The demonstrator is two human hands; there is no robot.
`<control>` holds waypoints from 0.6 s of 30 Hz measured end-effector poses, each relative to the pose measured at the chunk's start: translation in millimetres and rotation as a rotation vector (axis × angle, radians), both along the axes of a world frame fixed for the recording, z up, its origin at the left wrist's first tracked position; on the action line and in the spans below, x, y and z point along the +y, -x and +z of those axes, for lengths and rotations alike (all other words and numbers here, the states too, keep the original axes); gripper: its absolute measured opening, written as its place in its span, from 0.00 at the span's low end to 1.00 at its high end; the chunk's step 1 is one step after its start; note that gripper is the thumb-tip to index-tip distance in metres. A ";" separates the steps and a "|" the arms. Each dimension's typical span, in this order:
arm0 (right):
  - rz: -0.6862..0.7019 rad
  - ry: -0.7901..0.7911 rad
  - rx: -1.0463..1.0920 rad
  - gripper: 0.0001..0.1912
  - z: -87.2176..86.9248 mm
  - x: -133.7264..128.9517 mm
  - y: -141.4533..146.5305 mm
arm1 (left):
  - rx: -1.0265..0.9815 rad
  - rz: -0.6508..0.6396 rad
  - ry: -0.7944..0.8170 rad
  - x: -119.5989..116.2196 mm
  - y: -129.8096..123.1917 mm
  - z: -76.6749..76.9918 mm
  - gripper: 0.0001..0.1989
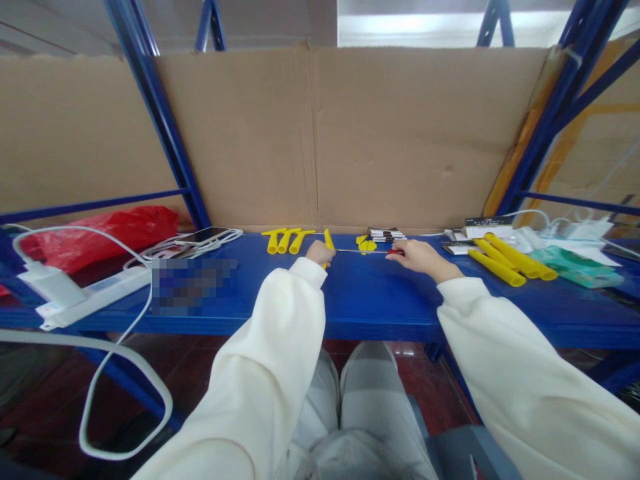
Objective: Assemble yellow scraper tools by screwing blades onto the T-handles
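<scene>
Over the blue worktop, my left hand (319,253) is closed around a yellow plastic tube (329,238), whose upper end shows above the fingers. My right hand (421,259) grips the red handle of a screwdriver (361,251). Its long thin shaft points left and reaches the yellow tube; whether the tip touches or enters it I cannot tell. Left of my left hand lie three yellow T-shaped tubes (283,242). Behind the shaft, between both hands, are small yellow pieces (367,245) and a stack of black-and-white items (387,235).
Several yellow tubes (515,259) lie at right beside a green packet (575,265) and small boxes (487,228). At left are a white power strip (100,297), a looping white cable (125,350) and a red bag (107,233). Cardboard (400,133) walls the back between blue posts.
</scene>
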State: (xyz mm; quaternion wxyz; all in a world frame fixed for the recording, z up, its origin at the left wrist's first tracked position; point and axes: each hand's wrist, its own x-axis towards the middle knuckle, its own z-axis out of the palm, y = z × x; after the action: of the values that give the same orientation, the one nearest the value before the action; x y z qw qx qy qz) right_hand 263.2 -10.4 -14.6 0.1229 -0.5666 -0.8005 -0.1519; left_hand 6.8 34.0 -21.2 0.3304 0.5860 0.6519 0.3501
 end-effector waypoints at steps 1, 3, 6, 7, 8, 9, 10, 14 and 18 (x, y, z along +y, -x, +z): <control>-0.002 0.018 0.005 0.12 -0.6 0.6 0.0 | -0.003 0.001 -0.002 -0.1 0.0 -0.1 0.12; 0.003 0.032 0.014 0.11 -2.4 2.4 -0.4 | -0.004 -0.003 -0.001 -0.7 0.0 -0.1 0.12; 0.009 0.006 0.003 0.12 -4.6 4.5 -0.9 | -0.008 -0.007 0.001 -3.1 -0.7 0.8 0.12; 0.001 -0.003 -0.008 0.11 -4.7 4.5 -0.8 | -0.006 -0.007 0.002 -4.0 -1.0 1.3 0.11; -0.012 -0.008 -0.021 0.10 -4.5 4.0 -0.5 | 0.000 -0.007 0.003 -4.9 -1.3 1.8 0.11; -0.028 -0.011 -0.035 0.09 -4.0 3.1 -0.1 | 0.010 -0.008 0.003 -5.6 -1.5 2.4 0.10; -0.041 -0.011 -0.047 0.08 -3.2 1.9 0.3 | 0.023 -0.009 0.004 -6.1 -1.7 2.9 0.10; -0.039 -0.025 -0.062 0.11 0.3 -3.4 2.1 | 0.055 -0.010 0.007 -5.5 -1.8 3.5 0.08; -0.014 0.008 -0.040 0.13 2.3 -7.0 4.8 | 0.053 -0.007 0.002 -3.4 -1.2 2.3 0.06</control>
State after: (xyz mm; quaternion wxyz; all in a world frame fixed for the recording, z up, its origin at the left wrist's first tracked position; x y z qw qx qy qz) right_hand 258.4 -17.4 -12.3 0.1037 -0.5694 -0.7995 -0.1607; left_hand 8.0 30.5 -18.8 0.3150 0.5970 0.6586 0.3326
